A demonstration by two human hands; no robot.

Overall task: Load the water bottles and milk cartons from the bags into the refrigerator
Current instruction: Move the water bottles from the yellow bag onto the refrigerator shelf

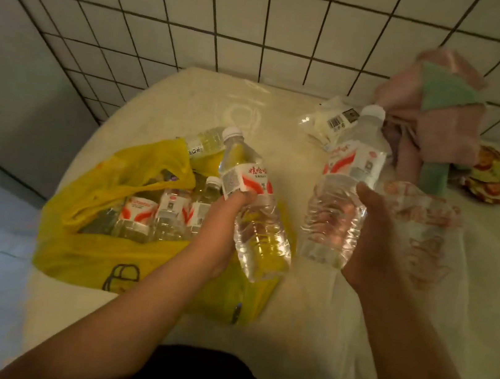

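My left hand [224,231] grips a clear water bottle [250,202] with a white cap and a red and white label, held tilted above the yellow plastic bag [87,249]. My right hand [374,240] grips a second, larger water bottle [344,187] of the same kind, upright and slightly tilted, over the white surface [272,121]. Several more water bottles [167,209] lie inside the open yellow bag, and one bottle [204,142] pokes out at its far edge. No milk cartons or refrigerator show in this view.
A translucent white bag with red print [423,234] lies at the right. A pink and green cloth [439,110] is heaped at the back right beside a patterned item [492,177]. A small packet with a barcode [333,120] lies near the tiled wall [205,4].
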